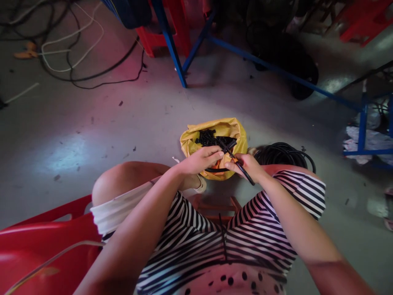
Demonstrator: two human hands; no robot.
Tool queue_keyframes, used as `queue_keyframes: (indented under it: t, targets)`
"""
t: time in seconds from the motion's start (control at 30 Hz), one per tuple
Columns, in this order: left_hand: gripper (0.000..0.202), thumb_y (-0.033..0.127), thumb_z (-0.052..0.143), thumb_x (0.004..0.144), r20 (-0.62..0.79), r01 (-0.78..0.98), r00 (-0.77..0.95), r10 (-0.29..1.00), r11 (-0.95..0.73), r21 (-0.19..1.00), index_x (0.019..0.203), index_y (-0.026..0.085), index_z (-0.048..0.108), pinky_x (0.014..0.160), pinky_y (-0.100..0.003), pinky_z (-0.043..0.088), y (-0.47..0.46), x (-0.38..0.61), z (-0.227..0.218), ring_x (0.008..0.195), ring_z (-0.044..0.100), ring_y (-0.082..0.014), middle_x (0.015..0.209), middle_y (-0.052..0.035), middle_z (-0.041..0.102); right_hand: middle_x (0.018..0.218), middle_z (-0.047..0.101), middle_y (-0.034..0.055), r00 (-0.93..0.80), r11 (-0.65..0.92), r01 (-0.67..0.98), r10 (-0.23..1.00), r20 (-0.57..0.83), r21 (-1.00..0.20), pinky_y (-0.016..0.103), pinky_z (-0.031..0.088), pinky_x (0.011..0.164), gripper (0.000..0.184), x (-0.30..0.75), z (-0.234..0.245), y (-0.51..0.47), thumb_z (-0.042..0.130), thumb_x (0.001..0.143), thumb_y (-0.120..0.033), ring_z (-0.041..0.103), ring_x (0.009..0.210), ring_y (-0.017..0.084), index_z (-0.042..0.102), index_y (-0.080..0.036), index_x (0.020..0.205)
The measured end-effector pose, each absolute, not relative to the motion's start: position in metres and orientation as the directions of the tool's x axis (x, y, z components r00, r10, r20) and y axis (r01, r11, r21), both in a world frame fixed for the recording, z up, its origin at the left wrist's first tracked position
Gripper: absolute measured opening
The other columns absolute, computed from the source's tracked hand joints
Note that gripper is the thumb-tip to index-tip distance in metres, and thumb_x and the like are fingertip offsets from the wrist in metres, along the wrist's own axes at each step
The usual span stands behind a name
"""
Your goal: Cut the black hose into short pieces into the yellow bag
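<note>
I sit looking down over my knees at a yellow bag (pixel 235 130) on the floor, filled with several small black parts (pixel 206 137). My left hand (pixel 199 159) is closed, its fingertips pinching a small black piece at the end of a thin black cable (pixel 242 169). My right hand (pixel 247 164) is wrapped round that cable, which sticks out past it toward my lap. Both hands hover just above the bag's near rim, almost touching each other.
A coil of black cable (pixel 285 153) lies on the floor right of the bag. A red plastic chair (pixel 39 246) stands at lower left. Blue metal frame legs (pixel 172 49) and red stools stand behind. Loose wires (pixel 76 53) trail at upper left.
</note>
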State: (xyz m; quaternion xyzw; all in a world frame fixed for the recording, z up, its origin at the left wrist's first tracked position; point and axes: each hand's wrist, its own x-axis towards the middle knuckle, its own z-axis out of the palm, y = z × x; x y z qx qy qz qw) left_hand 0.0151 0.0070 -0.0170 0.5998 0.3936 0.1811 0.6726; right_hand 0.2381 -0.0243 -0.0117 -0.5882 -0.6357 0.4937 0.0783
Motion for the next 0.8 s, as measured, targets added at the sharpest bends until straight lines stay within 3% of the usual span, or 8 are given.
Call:
queue_keyframes:
  t: [0.27,0.47,0.8]
  targets:
    - [0.04,0.052,0.048,0.096,-0.301,0.279,0.667,0.681,0.146,0.949,0.074,0.019,0.048,0.053,-0.022,0.031,0.006,0.017,-0.023,0.06,0.037,-0.0106,0.066,0.0037,0.039,0.073,0.058,0.0003,-0.343,-0.11,0.723,0.8,-0.492,-0.682,0.025,0.037,0.063,0.051,0.239,-0.01,-0.022,0.066,0.081,-0.069,0.052,0.067,0.015,0.057,-0.019,0.087]
    - [0.04,0.053,0.05,0.095,-0.321,0.286,0.681,0.658,0.164,0.944,0.074,0.019,0.05,0.052,-0.022,0.032,0.007,0.015,-0.021,0.06,0.038,-0.0107,0.066,0.0031,0.041,0.068,0.056,0.0,-0.343,-0.08,0.764,0.79,-0.508,-0.64,0.025,0.033,0.059,0.053,0.239,-0.013,-0.021,0.066,0.08,-0.071,0.048,0.062,0.014,0.059,-0.019,0.08]
    - [0.042,0.058,0.057,0.09,-0.4,0.177,0.636,0.661,0.38,0.908,0.078,0.019,0.047,0.049,-0.02,0.024,0.009,0.009,-0.018,0.054,0.029,-0.0079,0.062,0.0063,0.032,0.058,0.049,-0.0012,-0.259,-0.099,0.795,0.836,-0.484,-0.598,0.026,0.027,0.056,0.062,0.241,-0.023,-0.018,0.069,0.071,-0.079,0.039,0.057,0.012,0.061,-0.017,0.066]
